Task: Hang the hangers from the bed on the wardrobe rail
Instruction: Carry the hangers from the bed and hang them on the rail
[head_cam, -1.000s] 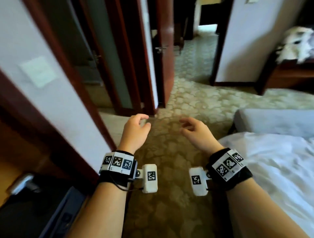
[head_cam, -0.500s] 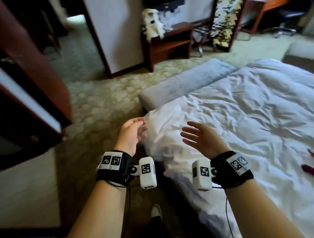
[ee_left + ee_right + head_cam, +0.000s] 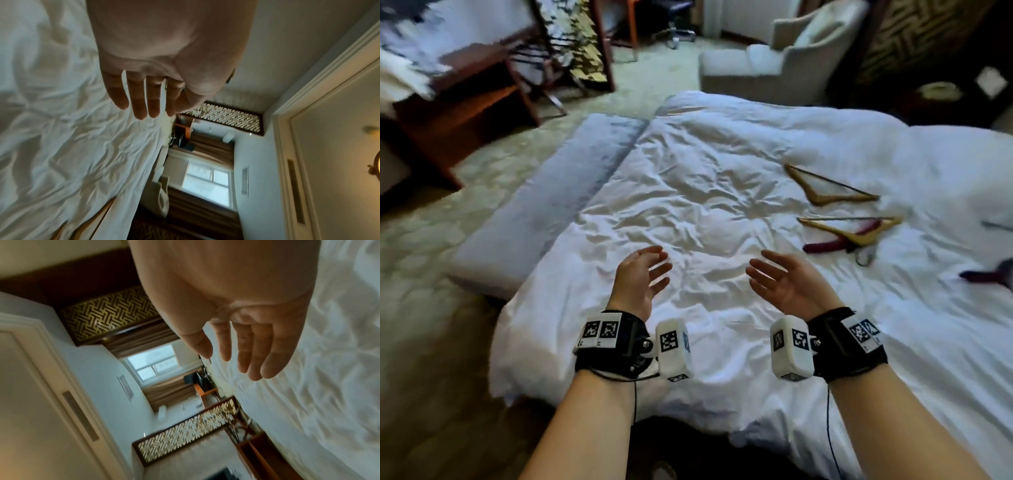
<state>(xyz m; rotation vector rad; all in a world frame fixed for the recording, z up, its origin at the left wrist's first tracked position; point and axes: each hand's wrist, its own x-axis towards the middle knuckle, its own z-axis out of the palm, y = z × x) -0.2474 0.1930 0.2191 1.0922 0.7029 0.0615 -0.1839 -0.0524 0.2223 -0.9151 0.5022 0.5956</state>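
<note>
Several hangers lie on the white bed (image 3: 705,192) to the right. A light wooden hanger (image 3: 825,190) is farthest. Nearer, a second wooden hanger (image 3: 859,233) crosses a dark red hanger (image 3: 828,244). Another dark hanger (image 3: 986,275) shows at the right edge. My left hand (image 3: 643,277) and right hand (image 3: 780,284) hover over the crumpled sheet, palms facing each other, fingers straight and empty. The wrist views show the left hand (image 3: 144,100) and the right hand (image 3: 236,353) spread above the sheet. The wardrobe rail is out of sight.
A grey bench (image 3: 544,205) runs along the bed's left side. Behind it stand a wooden luggage rack (image 3: 465,102) and a pale armchair (image 3: 774,61). Patterned carpet (image 3: 431,342) covers the floor at the left.
The view has swung right from the doorway and hall to the bed, and the hangers have come into sight. Both hands stay empty and now hover over the sheet.
</note>
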